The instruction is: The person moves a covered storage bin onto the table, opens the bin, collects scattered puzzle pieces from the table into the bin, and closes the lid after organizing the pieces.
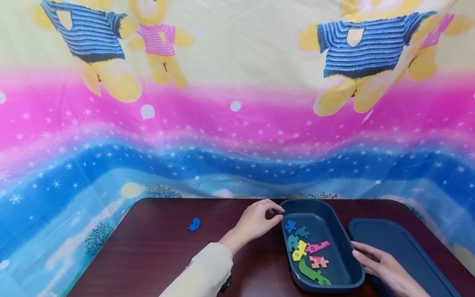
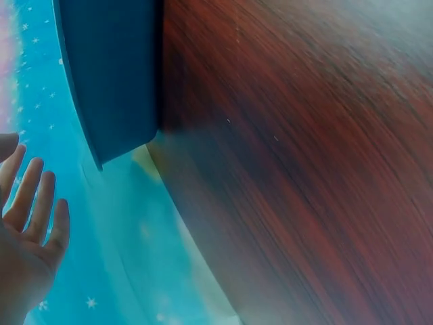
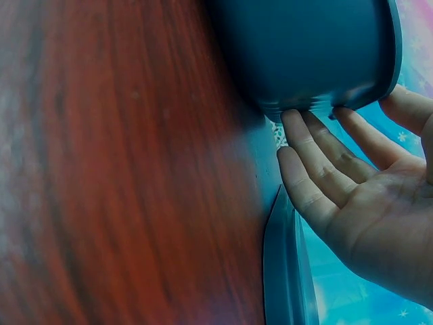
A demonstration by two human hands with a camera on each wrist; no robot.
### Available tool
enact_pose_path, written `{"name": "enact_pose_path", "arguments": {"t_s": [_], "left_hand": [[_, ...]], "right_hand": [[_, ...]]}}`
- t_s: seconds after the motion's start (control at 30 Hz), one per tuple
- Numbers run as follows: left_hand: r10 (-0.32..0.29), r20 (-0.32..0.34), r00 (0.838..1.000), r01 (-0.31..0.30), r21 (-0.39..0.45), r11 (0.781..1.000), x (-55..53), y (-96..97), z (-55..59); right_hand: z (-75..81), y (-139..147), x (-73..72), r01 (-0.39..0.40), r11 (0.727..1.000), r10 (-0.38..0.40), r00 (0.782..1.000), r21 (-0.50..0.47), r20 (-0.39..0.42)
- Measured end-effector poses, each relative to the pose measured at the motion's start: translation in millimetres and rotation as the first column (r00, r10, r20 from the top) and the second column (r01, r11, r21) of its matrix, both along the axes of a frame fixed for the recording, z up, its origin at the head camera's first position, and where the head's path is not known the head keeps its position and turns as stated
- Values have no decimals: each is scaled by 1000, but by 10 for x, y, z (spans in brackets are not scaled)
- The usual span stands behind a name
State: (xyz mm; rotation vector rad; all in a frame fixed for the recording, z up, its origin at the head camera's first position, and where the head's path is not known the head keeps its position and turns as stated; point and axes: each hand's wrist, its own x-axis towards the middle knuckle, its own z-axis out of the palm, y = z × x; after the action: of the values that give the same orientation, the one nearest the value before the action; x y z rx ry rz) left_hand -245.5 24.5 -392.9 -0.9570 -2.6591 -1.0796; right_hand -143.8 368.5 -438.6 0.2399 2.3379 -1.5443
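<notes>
A dark blue-grey rectangular box point(image 1: 339, 231) stands on the table with several coloured puzzle pieces in its left part. Among them are a yellow piece point(image 1: 299, 251), a pink piece point(image 1: 318, 247), a salmon piece point(image 1: 318, 262) and a long green piece point(image 1: 311, 273). My left hand point(image 1: 257, 220) hovers by the box's far left rim, fingers loosely bent and holding nothing; in the left wrist view it appears apart from the wall. On the opposite side, my right hand point(image 3: 358, 176) touches the outer wall with extended fingertips, its thumb near the rim.
One blue puzzle piece point(image 1: 194, 224) lies alone on the dark red-brown table point(image 1: 156, 255), left of the hands. A matching dark lid point(image 1: 400, 251) lies flat to the right of the box, beside the right hand. Behind the table hangs a patterned cloth point(image 1: 230, 123).
</notes>
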Motion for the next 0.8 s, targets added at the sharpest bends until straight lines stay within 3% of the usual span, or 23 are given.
{"name": "enact_pose_path", "arguments": {"t_s": [0.5, 0.8], "left_hand": [[38, -9, 999, -38, 27, 999, 47, -271, 17], [72, 35, 997, -74, 50, 996, 40, -483, -76]], "right_hand": [[-24, -15, 1, 20, 1000, -20, 1000, 3, -2], [22, -16, 13, 8, 1000, -8, 1000, -11, -5]]}}
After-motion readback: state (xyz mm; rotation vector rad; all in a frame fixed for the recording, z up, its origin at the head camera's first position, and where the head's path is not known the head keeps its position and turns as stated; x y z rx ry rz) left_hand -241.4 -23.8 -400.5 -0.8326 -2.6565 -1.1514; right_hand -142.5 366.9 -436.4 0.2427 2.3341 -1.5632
